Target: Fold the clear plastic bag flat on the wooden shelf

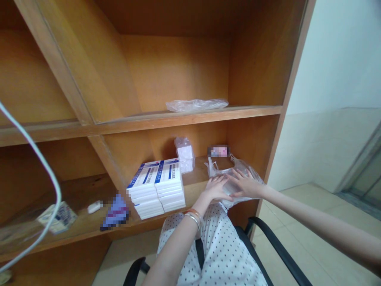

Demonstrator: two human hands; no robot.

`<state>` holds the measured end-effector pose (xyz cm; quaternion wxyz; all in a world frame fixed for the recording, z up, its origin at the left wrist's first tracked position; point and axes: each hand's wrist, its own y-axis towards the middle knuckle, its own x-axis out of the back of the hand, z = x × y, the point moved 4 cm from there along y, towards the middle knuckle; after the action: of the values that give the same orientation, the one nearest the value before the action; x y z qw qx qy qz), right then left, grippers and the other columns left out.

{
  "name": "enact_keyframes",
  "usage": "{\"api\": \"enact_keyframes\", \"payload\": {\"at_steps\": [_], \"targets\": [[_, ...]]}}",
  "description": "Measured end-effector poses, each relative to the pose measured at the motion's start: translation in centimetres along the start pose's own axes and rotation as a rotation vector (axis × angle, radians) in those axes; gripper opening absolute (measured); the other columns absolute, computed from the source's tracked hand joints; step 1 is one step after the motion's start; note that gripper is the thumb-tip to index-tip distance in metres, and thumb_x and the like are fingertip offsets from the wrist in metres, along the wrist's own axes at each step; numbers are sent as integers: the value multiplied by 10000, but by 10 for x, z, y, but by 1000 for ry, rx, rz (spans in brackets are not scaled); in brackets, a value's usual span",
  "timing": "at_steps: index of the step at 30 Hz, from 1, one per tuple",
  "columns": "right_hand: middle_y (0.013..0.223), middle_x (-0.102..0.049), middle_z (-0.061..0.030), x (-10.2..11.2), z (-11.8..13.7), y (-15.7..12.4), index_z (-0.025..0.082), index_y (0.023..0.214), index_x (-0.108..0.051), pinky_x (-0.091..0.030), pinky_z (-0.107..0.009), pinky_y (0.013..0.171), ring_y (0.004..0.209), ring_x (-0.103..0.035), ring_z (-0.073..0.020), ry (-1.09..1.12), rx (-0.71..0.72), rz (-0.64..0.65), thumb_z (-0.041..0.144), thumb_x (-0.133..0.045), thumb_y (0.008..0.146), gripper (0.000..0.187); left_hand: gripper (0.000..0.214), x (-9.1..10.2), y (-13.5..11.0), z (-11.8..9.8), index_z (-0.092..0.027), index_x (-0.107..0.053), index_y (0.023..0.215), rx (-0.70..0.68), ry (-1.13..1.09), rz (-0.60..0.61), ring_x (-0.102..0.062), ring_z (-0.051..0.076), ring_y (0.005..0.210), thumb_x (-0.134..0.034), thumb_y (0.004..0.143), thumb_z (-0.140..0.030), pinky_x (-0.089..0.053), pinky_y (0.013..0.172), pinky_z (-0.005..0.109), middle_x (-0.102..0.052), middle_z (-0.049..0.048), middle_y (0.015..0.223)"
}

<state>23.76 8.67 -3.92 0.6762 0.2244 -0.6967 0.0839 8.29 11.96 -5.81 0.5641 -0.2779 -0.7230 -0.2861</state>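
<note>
White cable (50, 171) curves down the left of my view. My left hand (216, 188) and right hand (245, 184) are both open, fingers spread, pressing flat on a clear plastic bag (222, 172) on the lower shelf (79, 190), just beside 2 stacks of blue-striped white boxes (156, 188).

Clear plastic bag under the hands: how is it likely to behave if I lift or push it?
It will likely be floppy: the clear plastic bag lies crumpled in folds under the left hand and right hand. It probably feels light, though I can't tell whether anything inside adds weight. Its thin, glossy film may slip across the wooden shelf when pushed.
</note>
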Motion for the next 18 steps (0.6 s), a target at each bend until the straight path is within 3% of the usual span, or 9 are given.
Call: {"api": "enact_keyframes", "payload": {"at_steps": [3,6,9,13,18], "targets": [[1541,-24,-140,-12,-13,-10,285,1471,-145,39,-652,1028,1381,-33,-427,-5,-33,106,612,-753,493,1197,1118,0,0,1,-281,-200,1454,1,1,-1,-130,271,1409,-593,524,-762,-120,1129,450,-168,48,1537],[1538,-6,-156,-26,-32,-10,239,1476,-142,-12,-578,1079,1386,-12,-415,-30,-143,185,396,-849,384,1310,1102,1,-1,1,-277,-239,1443,8,3,-5,-146,275,1405,-594,521,-764,-126,1127,454,-199,61,1529],[1526,-10,-208,-40,-44,-8,158,1480,-93,-96,-473,1110,1397,-13,-375,-8,-200,191,199,-812,413,1288,1108,3,-3,0,-265,-255,1440,-3,-1,-16,-160,280,1401,-584,515,-779,-137,1128,447,-220,67,1524],[1522,-21,-223,-55,-51,-8,134,1479,-52,-97,-440,1114,1402,-24,-350,115,-193,187,131,-693,507,1164,1094,8,-7,-3,-277,-260,1436,-2,-34,-26,-152,276,1404,-565,524,-797,-134,1132,440,-200,59,1530],[1528,-48,-201,-61,-55,-9,111,1478,-64,-42,-452,1119,1402,-25,-352,152,-177,179,169,-654,530,1118,777,12,-7,8,-268,-241,1440,237,-77,-158,-146,248,1409,-275,803,-712,-109,1129,490,-198,56,1530]]}}
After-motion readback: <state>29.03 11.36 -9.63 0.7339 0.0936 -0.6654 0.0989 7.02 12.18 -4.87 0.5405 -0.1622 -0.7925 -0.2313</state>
